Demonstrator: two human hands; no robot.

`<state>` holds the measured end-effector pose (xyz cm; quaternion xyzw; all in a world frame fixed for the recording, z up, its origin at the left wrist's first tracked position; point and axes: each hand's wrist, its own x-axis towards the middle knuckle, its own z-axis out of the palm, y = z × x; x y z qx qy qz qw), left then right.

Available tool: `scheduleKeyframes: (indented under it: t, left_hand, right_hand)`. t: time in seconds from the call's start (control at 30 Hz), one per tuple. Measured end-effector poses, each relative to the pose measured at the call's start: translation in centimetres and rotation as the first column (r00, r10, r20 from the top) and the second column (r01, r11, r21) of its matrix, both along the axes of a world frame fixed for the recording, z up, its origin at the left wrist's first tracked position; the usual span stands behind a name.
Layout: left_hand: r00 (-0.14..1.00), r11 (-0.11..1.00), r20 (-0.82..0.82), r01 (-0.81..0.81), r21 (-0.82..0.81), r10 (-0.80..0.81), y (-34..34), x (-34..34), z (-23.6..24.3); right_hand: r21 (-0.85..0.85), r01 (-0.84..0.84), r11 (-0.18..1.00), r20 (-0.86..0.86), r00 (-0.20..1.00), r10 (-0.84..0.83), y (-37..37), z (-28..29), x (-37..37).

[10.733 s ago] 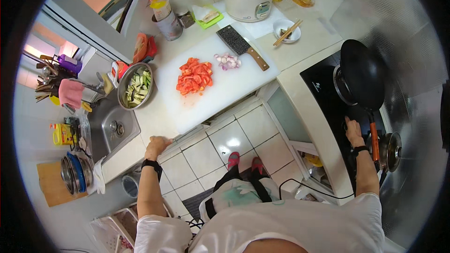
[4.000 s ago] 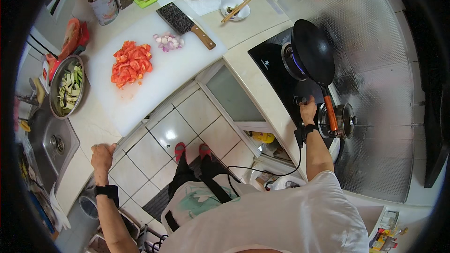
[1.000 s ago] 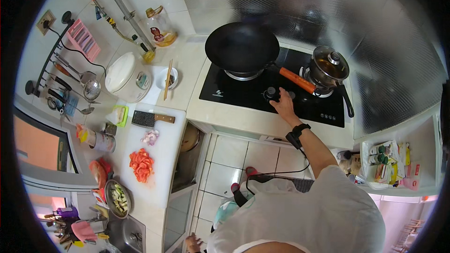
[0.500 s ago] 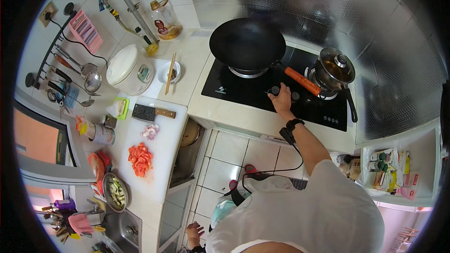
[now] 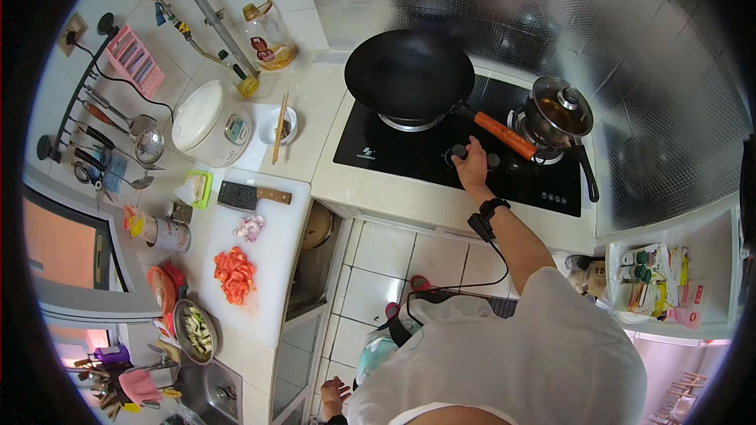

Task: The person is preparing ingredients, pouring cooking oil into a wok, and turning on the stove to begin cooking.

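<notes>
My right hand [image 5: 473,167] reaches over the black gas stove [image 5: 378,148], its fingers closed around the left stove knob [image 5: 458,153]. A second knob [image 5: 493,160] sits just to the right of that hand. Behind it a black wok [image 5: 409,75] rests on the left burner, its wooden handle [image 5: 504,137] slanting toward the right burner. There stands a lidded saucepan [image 5: 557,114] with a dark handle pointing toward me. My left hand [image 5: 335,395] hangs low beside my body, fingers apart and holding nothing.
On the left counter, a white cutting board [image 5: 268,291] holds a cleaver [image 5: 248,196], chopped tomato [image 5: 235,275] and a small pale chopped heap [image 5: 250,228]. Nearby are a rice cooker [image 5: 209,126], a bowl with chopsticks [image 5: 281,126], a bowl of cut vegetables [image 5: 195,332] and a sink [image 5: 206,395].
The view has shifted slightly, so the counter and stove appear a little further left. My right hand stays at the knob; my left hand has risen slightly in the picture.
</notes>
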<state>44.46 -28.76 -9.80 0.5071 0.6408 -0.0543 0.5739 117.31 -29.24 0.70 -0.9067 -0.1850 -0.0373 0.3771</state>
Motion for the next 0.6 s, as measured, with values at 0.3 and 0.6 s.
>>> scheduleKeyframes:
  t: [0.3,0.6]
  left_hand:
    - [1.000,1.000,-0.026,0.013,-0.013,-0.013,0.6,2.5,1.7]
    - [1.000,1.000,-0.005,0.030,0.000,-0.030,0.5,1.5,0.4]
  right_hand:
    - [0.022,-0.003,1.000,-0.026,1.000,0.004,-0.1,0.0,0.0]
    - [0.093,-0.035,0.995,0.045,0.998,0.031,-0.1,-1.6,0.6]
